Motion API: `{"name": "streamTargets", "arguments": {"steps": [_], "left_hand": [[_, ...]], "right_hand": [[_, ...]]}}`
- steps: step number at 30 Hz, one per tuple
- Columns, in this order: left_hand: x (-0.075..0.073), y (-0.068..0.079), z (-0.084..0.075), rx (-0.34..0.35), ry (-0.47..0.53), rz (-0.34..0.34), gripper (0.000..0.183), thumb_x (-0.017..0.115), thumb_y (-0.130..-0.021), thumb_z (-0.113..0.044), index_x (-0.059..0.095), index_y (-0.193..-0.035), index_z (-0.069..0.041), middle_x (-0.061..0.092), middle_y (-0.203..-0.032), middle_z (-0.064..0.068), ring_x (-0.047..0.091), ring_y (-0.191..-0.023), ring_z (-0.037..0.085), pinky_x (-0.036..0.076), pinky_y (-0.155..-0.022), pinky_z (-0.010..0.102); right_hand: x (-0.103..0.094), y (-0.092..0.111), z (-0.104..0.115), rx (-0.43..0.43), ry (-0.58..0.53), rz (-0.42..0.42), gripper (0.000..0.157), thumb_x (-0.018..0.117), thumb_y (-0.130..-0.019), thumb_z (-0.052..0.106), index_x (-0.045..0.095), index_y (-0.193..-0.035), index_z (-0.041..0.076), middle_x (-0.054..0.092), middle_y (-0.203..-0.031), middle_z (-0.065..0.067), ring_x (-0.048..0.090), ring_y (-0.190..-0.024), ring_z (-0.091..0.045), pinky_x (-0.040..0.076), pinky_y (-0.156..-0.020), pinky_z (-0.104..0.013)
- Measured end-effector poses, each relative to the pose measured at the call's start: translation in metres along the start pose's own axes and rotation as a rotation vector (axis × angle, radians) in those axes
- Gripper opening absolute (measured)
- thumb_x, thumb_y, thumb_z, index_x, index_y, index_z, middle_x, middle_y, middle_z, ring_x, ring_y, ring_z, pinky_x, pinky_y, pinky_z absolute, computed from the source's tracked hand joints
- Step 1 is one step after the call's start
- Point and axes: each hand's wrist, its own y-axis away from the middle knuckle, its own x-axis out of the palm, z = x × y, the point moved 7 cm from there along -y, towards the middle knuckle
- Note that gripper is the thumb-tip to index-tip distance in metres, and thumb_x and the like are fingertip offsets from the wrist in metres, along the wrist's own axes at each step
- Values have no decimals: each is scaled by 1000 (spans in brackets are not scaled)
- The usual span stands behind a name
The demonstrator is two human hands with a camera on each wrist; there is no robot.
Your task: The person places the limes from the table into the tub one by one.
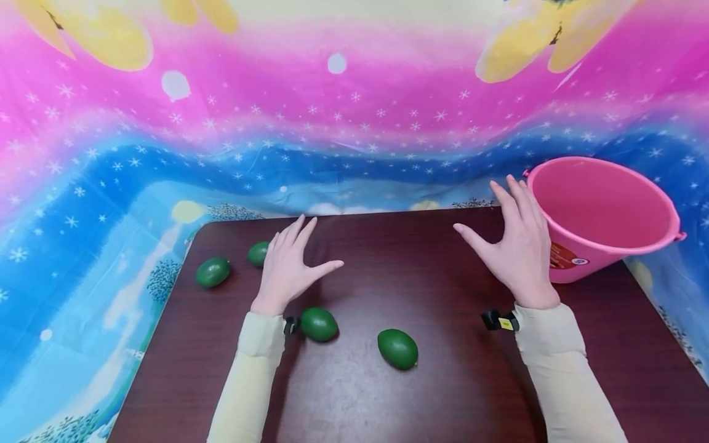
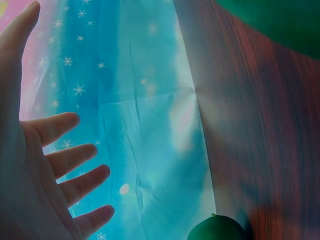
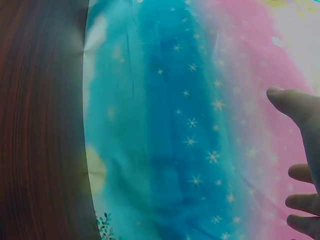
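Note:
My left hand (image 1: 288,264) hovers over the left part of the table with fingers spread and thumb out, holding nothing. Its fingers partly hide a green lime-like fruit (image 1: 257,253) in the head view. Further left lies another green fruit (image 1: 213,272), and a third (image 1: 319,324) sits beside the left wrist. One more green fruit (image 1: 397,349) rests near the middle front. My right hand (image 1: 517,246), also spread and holding nothing, is raised just left of a pink bucket (image 1: 604,203), overlapping its rim in this view. In the left wrist view a green fruit (image 2: 217,230) shows at the bottom.
The dark brown wooden table (image 1: 443,394) meets a patterned blue and pink cloth (image 1: 354,135) at its back and sides. The bucket stands at the back right, its open top facing up. Black bands with small devices (image 1: 498,320) sit at the wrists.

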Motion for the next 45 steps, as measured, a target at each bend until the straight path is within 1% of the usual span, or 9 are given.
{"name": "streamTargets", "arguments": {"steps": [7, 15, 19, 25, 29, 34, 39, 43, 45], "left_hand": [[-3, 7, -1, 5, 14, -12, 107, 57, -76, -88, 38, -159, -24, 34, -162, 8, 33, -145, 34, 21, -117, 59], [-2, 15, -4, 37, 32, -14, 105, 61, -76, -86, 41, -158, -22, 36, -161, 7, 37, -143, 36, 21, -118, 55], [-1, 20, -6, 40, 47, 0, 105, 61, -76, -85, 40, -158, -23, 35, -161, 5, 36, -144, 32, 20, -119, 54], [2, 28, -8, 35, 72, 20, 105, 61, -77, -85, 38, -159, -25, 34, -162, 4, 36, -145, 27, 21, -119, 54], [5, 34, -9, 27, 87, 42, 105, 62, -76, -85, 37, -160, -26, 33, -162, 2, 35, -145, 28, 22, -118, 56], [8, 41, -11, 24, 96, 79, 105, 63, -76, -85, 36, -159, -27, 34, -162, 2, 35, -145, 26, 25, -117, 54], [13, 48, -9, 8, 103, 144, 106, 62, -75, -86, 40, -158, -25, 36, -161, 3, 36, -145, 26, 29, -115, 55], [17, 53, -6, -20, 112, 198, 106, 63, -74, -86, 39, -158, -27, 35, -161, 2, 35, -145, 26, 30, -114, 56], [18, 55, -5, -26, 123, 210, 106, 65, -73, -85, 40, -158, -26, 36, -161, 3, 36, -144, 26, 31, -114, 56]], "right_hand": [[-11, 3, -8, 8, 0, -30, 89, 87, -75, 46, 52, -151, 17, 38, -160, -7, 30, -148, -30, 22, -118, -56], [-20, 5, -18, 25, 23, -50, 86, 86, -76, 45, 53, -150, 14, 40, -159, -7, 31, -147, -32, 21, -118, -58], [-26, 7, -25, 35, 39, -62, 83, 84, -77, 45, 55, -148, 13, 42, -158, -8, 32, -146, -33, 21, -118, -57], [-33, 13, -38, 47, 62, -85, 79, 85, -77, 42, 58, -144, 10, 45, -155, -14, 35, -144, -36, 17, -118, -58], [-38, 15, -44, 46, 84, -112, 77, 84, -76, 42, 61, -141, 7, 49, -151, -16, 38, -142, -37, 16, -119, -56], [-44, 17, -47, 65, 106, -139, 72, 83, -78, 43, 64, -137, 7, 55, -144, -17, 44, -138, -36, 16, -119, -53], [-53, 22, -52, 93, 125, -176, 65, 83, -79, 41, 67, -133, 8, 62, -134, -18, 52, -128, -38, 19, -118, -53], [-59, 25, -55, 110, 137, -201, 59, 83, -80, 36, 70, -129, 6, 65, -127, -20, 55, -121, -42, 21, -117, -53], [-61, 27, -57, 115, 143, -210, 57, 83, -80, 36, 71, -127, 6, 66, -124, -21, 56, -119, -43, 23, -116, -53]]}}
